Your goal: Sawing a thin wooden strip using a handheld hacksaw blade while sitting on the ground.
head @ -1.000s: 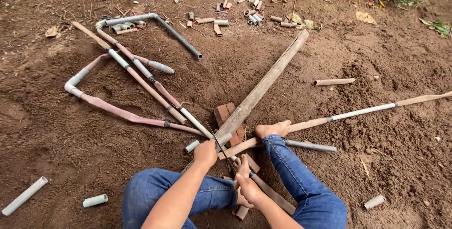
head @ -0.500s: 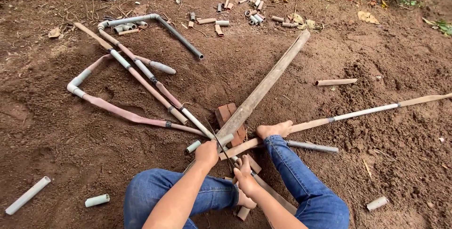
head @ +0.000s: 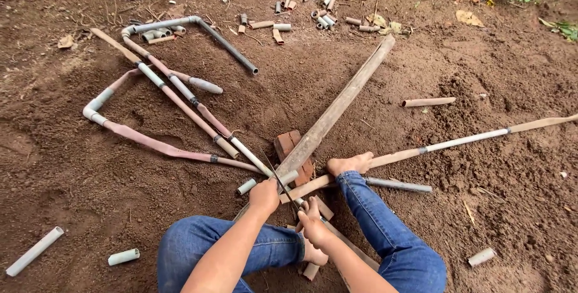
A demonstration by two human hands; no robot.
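Bare dirt all round; left hand (head: 264, 195) clamped on a thin saw (head: 278, 180), right hand (head: 313, 224) gripping the pipe (head: 256, 159) toward six o'clock; pipe probably light, stiff, best held near the cut.

Take the reddish brick (head: 288, 143) as your landmark. The long weathered wooden plank (head: 337, 107) lies across it, running away to its upper right. Left of the brick lie the joined dusty plastic pipes (head: 180, 97). Your left hand (head: 265, 195) and right hand (head: 313, 224) sit just below it, and your bare foot (head: 351, 163) just right of it.
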